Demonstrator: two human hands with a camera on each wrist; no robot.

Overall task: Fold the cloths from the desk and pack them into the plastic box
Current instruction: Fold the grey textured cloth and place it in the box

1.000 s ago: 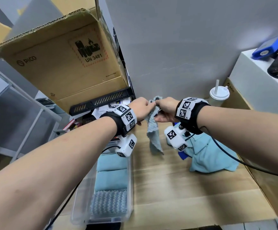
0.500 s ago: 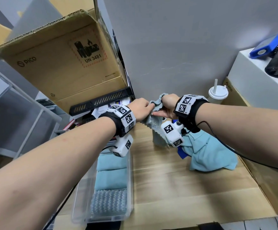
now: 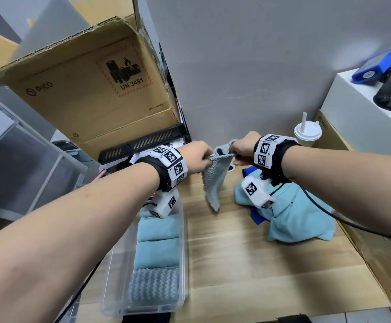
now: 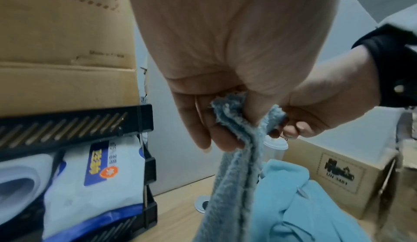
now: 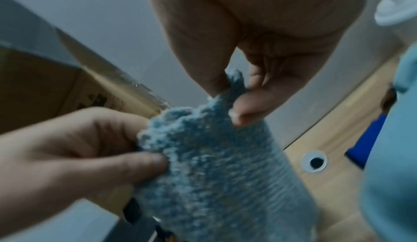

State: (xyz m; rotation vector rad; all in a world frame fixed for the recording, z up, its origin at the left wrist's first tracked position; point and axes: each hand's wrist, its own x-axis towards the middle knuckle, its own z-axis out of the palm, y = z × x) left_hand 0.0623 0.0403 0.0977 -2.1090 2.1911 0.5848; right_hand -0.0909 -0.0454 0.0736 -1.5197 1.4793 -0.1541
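Two bare hands hold one small grey-blue terry cloth (image 3: pixel 213 180) in the air above a pale wooden bench (image 3: pixel 259 264). The left hand (image 3: pixel 195 157) has its fingers (image 4: pixel 203 130) curled around a bunched corner of the cloth, and the right hand (image 3: pixel 242 148) pinches the neighbouring part of the top edge between thumb and fingertips (image 5: pixel 241 110). The two grips sit close together, so the cloth droops below the fingers in a narrow, crumpled strip, its lower tip hanging near the bench surface.

The cloth looks light, soft and limp, with a fluffy pile that should not slip; it likely needs to be held at two corners of one edge and drawn apart before it will lie flat for folding.

Below the left wrist stands a clear plastic box (image 3: pixel 185 264) holding folded cloths in a row: plain light-blue ones and one with a zigzag weave (image 3: pixel 153 285) nearest the viewer. Below and beyond the right fingers lies a loose heap of light-blue cloths (image 3: pixel 301 217) with a dark blue piece (image 3: pixel 256 217) poking out.

The left wrist camera hides the far end of the box, so the count of packed cloths is unclear. The heap's number of cloths cannot be told, and the right wrist view is blurred
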